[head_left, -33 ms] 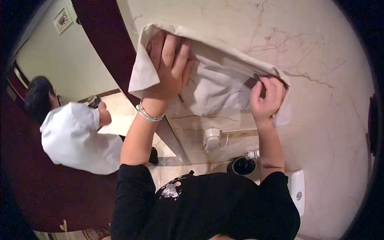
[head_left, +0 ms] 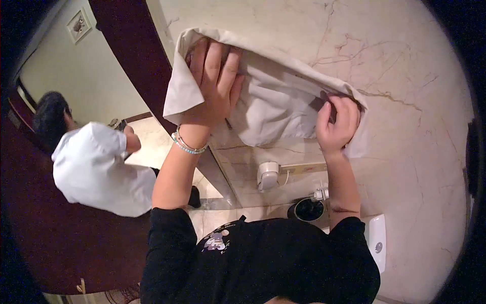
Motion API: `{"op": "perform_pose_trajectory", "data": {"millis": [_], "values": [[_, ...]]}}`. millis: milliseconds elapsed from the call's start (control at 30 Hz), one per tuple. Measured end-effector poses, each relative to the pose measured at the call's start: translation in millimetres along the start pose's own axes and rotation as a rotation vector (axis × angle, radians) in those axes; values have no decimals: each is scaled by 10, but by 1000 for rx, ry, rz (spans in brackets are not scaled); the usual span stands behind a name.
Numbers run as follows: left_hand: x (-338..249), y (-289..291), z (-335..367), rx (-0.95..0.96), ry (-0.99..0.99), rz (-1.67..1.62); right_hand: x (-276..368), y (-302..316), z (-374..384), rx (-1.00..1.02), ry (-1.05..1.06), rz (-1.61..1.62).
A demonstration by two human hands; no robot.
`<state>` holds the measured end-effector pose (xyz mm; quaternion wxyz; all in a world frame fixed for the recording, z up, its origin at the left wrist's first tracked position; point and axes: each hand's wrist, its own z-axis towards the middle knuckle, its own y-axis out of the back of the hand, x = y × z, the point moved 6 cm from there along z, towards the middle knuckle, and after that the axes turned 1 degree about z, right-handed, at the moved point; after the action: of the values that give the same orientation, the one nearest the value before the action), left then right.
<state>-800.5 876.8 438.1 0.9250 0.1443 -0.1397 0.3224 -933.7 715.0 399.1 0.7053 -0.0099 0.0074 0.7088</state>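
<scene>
A cream-white cloth (head_left: 273,109), loosely draped with a folded upper edge, hangs against the marble wall in front of me. My left hand (head_left: 216,76) lies on it near its left end, fingers stretched up into the fold; a corner flap covers part of the palm's edge. At the cloth's right end, my right hand (head_left: 340,123) has its fingers curled round the fabric, the thumb close to the forefinger. Whatever supports the cloth is hidden behind it. A beaded bracelet (head_left: 190,148) circles my left wrist.
To the left, a person in a white shirt (head_left: 98,167) stands by a doorway with a dark wooden frame (head_left: 134,61). Below the cloth are a white wall-mounted device (head_left: 268,176) and a dark bin (head_left: 309,210). A white toilet tank (head_left: 377,243) stands at lower right.
The person in the white shirt has shifted slightly upward in the picture. My hands and the cloth look almost the same.
</scene>
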Motion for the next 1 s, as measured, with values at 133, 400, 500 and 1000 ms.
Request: {"op": "perform_pose_trajectory", "data": {"millis": [133,400,500,1000], "values": [[-37,12,62,88,5,58,-123,-25,140,61,-130,15],[-122,74,128,191,29,160,-410,-92,451,12,-277,305],[-56,-35,-25,159,-104,135,-173,-196,332,119,-8,-4],[-308,-182,-960,346,154,-25,-194,-537,-852,404,-109,256]]}}
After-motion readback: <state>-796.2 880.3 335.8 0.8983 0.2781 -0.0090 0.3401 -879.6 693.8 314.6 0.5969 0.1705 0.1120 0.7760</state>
